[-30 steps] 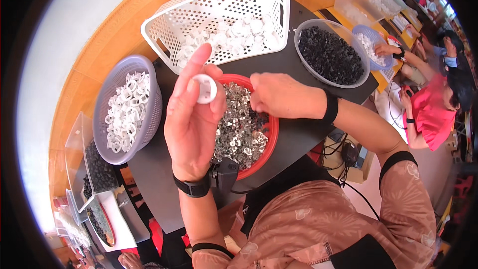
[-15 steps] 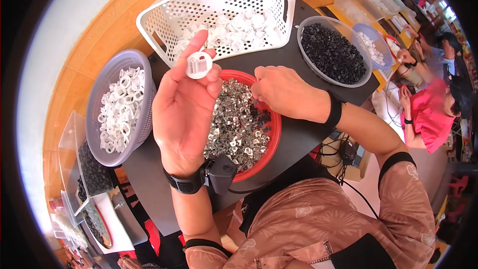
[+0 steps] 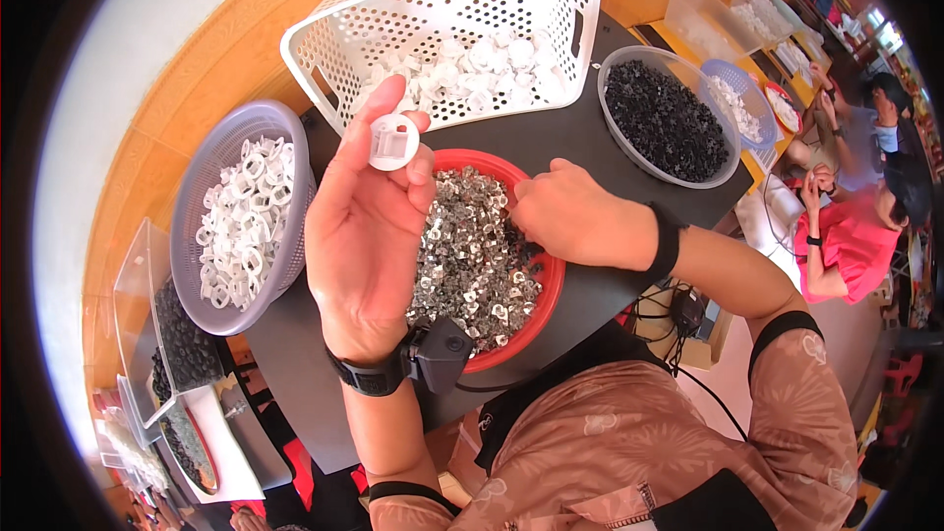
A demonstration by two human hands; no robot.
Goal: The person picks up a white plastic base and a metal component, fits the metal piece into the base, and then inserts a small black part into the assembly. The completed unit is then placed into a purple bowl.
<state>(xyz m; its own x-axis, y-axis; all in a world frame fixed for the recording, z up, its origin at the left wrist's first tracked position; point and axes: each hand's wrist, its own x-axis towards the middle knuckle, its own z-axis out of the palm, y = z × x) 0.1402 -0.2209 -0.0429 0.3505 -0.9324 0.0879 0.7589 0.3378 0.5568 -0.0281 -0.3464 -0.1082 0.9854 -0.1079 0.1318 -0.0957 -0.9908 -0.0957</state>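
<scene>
Left hand (image 3: pixel 366 236) holds a white round plastic piece (image 3: pixel 394 145) by its rim near the red round plastic tub (image 3: pixel 551 303), best kept steady, recess uncovered; right hand's (image 3: pixel 582 218) grip at the tub cannot be told, fingertips hidden.

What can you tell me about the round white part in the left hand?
The round white part looks like plastic, with a circular rim around a recessed, roughly rectangular middle. That recessed face is turned toward the camera. The left hand holds it at its edge in the fingers; in the view, it shows left of the red bowl.
</scene>
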